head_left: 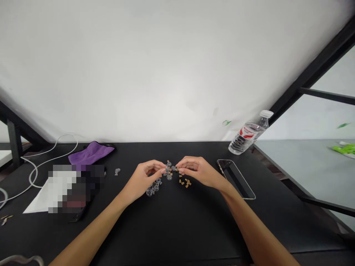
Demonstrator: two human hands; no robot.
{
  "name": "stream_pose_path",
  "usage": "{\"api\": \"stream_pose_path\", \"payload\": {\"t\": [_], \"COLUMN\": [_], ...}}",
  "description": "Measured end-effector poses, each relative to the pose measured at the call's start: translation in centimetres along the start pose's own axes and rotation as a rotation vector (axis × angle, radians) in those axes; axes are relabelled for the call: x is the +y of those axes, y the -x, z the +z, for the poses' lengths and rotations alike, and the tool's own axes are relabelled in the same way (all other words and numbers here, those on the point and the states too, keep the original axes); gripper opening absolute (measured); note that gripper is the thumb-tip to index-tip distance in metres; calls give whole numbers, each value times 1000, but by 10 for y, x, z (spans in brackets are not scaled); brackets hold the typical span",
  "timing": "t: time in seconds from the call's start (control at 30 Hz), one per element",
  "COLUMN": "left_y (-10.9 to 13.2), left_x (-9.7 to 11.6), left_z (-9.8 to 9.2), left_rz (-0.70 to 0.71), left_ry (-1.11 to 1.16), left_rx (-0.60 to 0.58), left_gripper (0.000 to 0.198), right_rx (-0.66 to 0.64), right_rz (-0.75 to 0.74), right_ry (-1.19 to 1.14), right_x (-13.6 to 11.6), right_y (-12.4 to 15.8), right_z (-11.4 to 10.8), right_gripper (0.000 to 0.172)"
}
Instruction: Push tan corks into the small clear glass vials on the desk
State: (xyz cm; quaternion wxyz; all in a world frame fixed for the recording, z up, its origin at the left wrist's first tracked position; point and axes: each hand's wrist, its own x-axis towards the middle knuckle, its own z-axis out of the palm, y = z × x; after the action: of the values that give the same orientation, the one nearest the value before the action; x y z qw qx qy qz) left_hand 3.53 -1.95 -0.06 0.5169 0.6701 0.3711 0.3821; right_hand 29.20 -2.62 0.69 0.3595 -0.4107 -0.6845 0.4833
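My left hand (pixel 146 177) and my right hand (pixel 197 171) meet above the black table (pixel 172 229), fingertips pinched and almost touching. The left fingers seem to hold a tiny round glass bottle (pixel 166 170), and the right fingers a small cork stopper (pixel 176 169), though both are partly hidden. Several more tiny glass bottles (pixel 153 187) lie below my left hand. Several loose cork stoppers (pixel 185 182) lie below my right hand. More bottles and corks are clustered between my hands.
A lone glass bottle (pixel 117 171) lies left of the hands. Further left are a purple cloth (pixel 91 154), a white cable (pixel 36 171) and a blurred-out patch. A smartphone (pixel 235 179) lies right of my right hand, beyond it a plastic water bottle (pixel 248 133) and a grey table (pixel 299 162).
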Motion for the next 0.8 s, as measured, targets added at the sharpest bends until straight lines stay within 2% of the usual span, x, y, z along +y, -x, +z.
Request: {"api": "stream_pose_path", "payload": {"t": [0.17, 0.33, 0.6, 0.8], "left_y": [2, 2, 3, 5], "left_x": [-1, -5, -6, 0], "left_z": [8, 10, 12, 11], "left_rz": [-21, -23, -35, -50], "left_ry": [62, 56, 111, 102], "left_rx": [-26, -45, -38, -79], "left_gripper": [28, 28, 28, 27], "right_rx": [64, 47, 64, 57], "right_rz": [-53, -29, -89, -62], "right_ry": [3, -92, -124, -185], "right_x": [-2, -6, -4, -1], "right_y": [-2, -1, -3, -3], "right_z": [13, 21, 21, 21], "right_gripper": [25, 26, 23, 23]}}
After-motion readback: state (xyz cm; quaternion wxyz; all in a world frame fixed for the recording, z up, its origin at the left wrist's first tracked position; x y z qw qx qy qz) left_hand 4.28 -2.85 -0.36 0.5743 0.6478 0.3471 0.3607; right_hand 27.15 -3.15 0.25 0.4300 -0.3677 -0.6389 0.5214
